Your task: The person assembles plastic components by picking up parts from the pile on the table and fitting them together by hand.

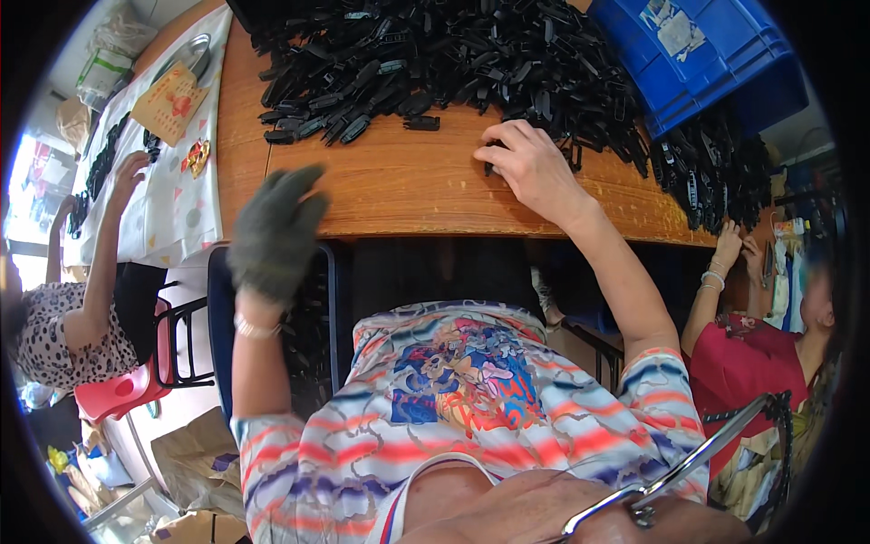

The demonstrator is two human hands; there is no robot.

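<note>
Showing under curled fingers of the right hand point(535, 172), a small black part point(490, 168) is gripped over the desk point(390, 186), before the black pile point(435, 59); its axis is mostly hidden. A loose piece point(421, 123) is aligned left-to-right. Gloved left hand point(279, 231): blurred, finger closure cannot be told.

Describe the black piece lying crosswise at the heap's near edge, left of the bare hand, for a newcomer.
On the wooden table, find the heap of black parts. Follow its near edge left from the right hand to a black piece. It has bare wood in front and lies crosswise, unlike the slanted piece to its left.
</note>
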